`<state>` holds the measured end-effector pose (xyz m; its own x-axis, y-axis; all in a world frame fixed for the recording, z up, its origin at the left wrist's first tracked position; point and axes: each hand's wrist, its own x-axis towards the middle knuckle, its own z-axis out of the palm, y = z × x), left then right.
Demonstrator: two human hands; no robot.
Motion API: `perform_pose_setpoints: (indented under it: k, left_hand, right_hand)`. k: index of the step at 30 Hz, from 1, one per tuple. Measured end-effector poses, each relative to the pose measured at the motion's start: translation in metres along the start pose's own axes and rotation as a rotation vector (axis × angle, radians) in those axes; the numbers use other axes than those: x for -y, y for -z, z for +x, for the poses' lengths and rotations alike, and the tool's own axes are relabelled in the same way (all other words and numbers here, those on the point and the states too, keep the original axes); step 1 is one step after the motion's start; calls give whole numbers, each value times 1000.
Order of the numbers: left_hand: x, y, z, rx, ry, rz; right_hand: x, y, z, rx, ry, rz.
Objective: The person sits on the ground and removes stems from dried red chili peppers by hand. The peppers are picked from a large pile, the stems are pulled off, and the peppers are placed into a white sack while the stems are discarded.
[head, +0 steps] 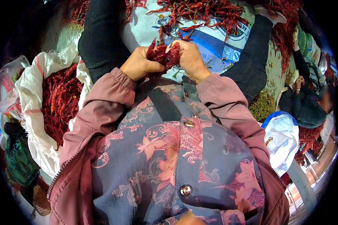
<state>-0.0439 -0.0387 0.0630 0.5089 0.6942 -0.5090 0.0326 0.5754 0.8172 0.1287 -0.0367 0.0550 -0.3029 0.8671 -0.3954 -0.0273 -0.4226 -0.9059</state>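
Note:
My left hand (140, 64) is closed around a bunch of dried red chillies (161, 56), its thumb lying across them. Touching the same bunch from the other side, my right hand (190, 57) pinches a chilli near its top. Beneath both hands lies a white and blue printed plastic sheet (205, 46), with loose dried chillies (202, 11) heaped on its far part. Some stems and small scraps are scattered on the sheet near my right hand.
An open white woven sack (33, 107) full of dried chillies (63, 104) stands at the left. More chillies (284, 36) lie at the far right, beside a pile of green stems (262, 104). A white and blue bag (281, 140) is at the right. Another person (304, 104) sits beyond it.

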Motion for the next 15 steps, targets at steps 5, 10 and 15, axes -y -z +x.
perform_pose_setpoints:
  k: [5,10,15]
  left_hand:
    - [-17,26,-4,243,46,68]
    - [-39,84,-48,171,89,101]
    - [-23,160,-145,-401,-10,417]
  right_hand:
    - [14,6,-6,170,-134,219]
    - [28,34,-1,412,-160,-130]
    - [-24,81,-6,308,15,-1481]
